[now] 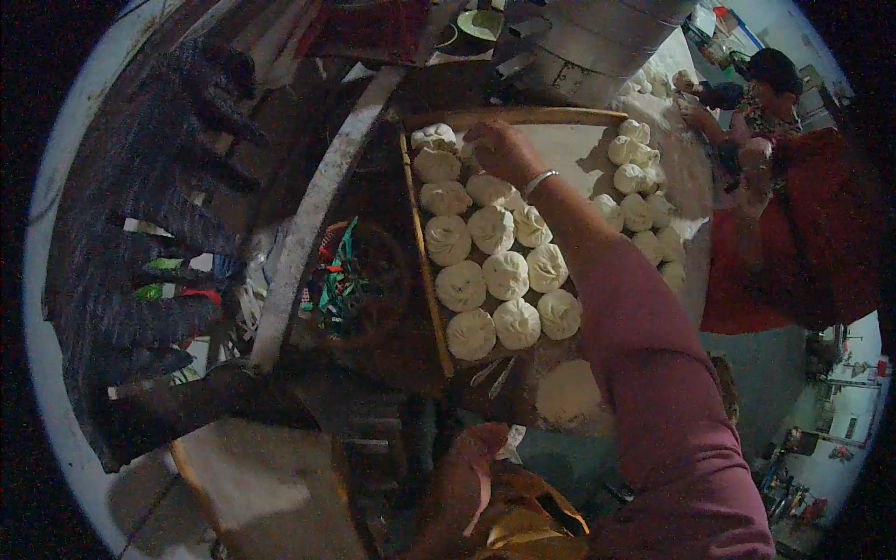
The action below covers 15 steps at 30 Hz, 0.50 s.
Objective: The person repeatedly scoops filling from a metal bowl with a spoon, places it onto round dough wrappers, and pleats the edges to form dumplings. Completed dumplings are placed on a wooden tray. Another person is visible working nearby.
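My right hand (493,150) reaches over a wood-rimmed board (425,245), its fingers curled round a pale dough bun (470,152) that they mostly cover. Pleated buns stand in rows on the board, among them one at the far left corner (434,136) and one at the near left (471,335). A silver bangle (541,182) is on my right wrist. My left hand (486,437) is low in the view, blurred and in shadow, close to a small white thing (516,441); its fingers are not clear.
More buns (637,212) stand on the floured table at right, where a person (770,98) works at the far end. Metal steamers (581,49) are behind the board. A basket with green strips (343,280) lies left, beside a pale beam (325,203). Spoon-like utensils (500,378) lie near the board.
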Tool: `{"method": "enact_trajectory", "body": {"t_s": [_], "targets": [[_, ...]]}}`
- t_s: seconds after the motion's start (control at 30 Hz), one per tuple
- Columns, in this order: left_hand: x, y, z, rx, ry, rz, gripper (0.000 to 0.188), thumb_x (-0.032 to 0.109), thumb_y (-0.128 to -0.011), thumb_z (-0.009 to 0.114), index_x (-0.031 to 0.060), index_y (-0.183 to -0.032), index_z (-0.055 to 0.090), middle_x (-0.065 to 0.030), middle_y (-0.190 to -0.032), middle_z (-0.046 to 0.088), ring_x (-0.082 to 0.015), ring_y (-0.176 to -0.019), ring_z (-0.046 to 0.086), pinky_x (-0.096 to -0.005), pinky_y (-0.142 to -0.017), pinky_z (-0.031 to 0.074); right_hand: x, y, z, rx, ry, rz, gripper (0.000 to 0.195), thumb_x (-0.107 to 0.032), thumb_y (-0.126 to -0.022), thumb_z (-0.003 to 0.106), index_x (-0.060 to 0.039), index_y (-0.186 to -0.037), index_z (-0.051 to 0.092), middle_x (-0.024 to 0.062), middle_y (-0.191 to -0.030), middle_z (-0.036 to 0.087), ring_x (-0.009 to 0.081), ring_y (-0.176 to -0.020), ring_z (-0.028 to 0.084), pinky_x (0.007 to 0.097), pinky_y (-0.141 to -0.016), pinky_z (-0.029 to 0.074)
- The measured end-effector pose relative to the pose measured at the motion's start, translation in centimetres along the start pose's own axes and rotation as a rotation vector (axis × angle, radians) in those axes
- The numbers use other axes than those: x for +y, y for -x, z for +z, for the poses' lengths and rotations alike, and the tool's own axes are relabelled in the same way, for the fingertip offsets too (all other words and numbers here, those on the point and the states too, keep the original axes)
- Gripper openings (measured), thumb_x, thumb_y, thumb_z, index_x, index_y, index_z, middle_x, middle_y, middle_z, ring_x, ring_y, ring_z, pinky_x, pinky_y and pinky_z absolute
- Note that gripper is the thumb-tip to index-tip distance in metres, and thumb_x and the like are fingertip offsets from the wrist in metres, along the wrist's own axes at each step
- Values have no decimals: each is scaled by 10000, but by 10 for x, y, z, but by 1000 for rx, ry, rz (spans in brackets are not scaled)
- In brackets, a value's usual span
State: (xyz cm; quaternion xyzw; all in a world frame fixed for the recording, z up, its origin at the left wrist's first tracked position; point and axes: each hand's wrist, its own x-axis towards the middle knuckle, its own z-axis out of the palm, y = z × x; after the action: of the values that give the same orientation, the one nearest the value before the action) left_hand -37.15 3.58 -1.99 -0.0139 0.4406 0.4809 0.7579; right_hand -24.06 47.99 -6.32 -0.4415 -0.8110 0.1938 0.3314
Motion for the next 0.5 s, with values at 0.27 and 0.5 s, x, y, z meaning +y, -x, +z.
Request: {"method": "enact_trajectory", "body": {"t_s": [0.27, 0.5], "targets": [[-18, -6, -11, -83, 79, 68, 311, 231, -953, 448, 19, -1177, 494, -144, -1159, 565, -296, -1122, 514, -445, -981, 413, -3, 2, -3, -180, 122, 79, 256, -184, -745, 622, -122, -993, 618, 167, -915, 629, 375, -904, 586, 434, -775, 488], [-25, -15, -3, -31, -101, 78, 337, 299, -935, 466, 29, -1129, 523, -131, -1128, 581, -276, -1066, 542, -420, -953, 420, -123, 122, -71, 279, -94, 103, 188, -66, -842, 609, -29, -1025, 599, 86, -969, 636, 185, -859, 600, 303, -745, 480]]}}
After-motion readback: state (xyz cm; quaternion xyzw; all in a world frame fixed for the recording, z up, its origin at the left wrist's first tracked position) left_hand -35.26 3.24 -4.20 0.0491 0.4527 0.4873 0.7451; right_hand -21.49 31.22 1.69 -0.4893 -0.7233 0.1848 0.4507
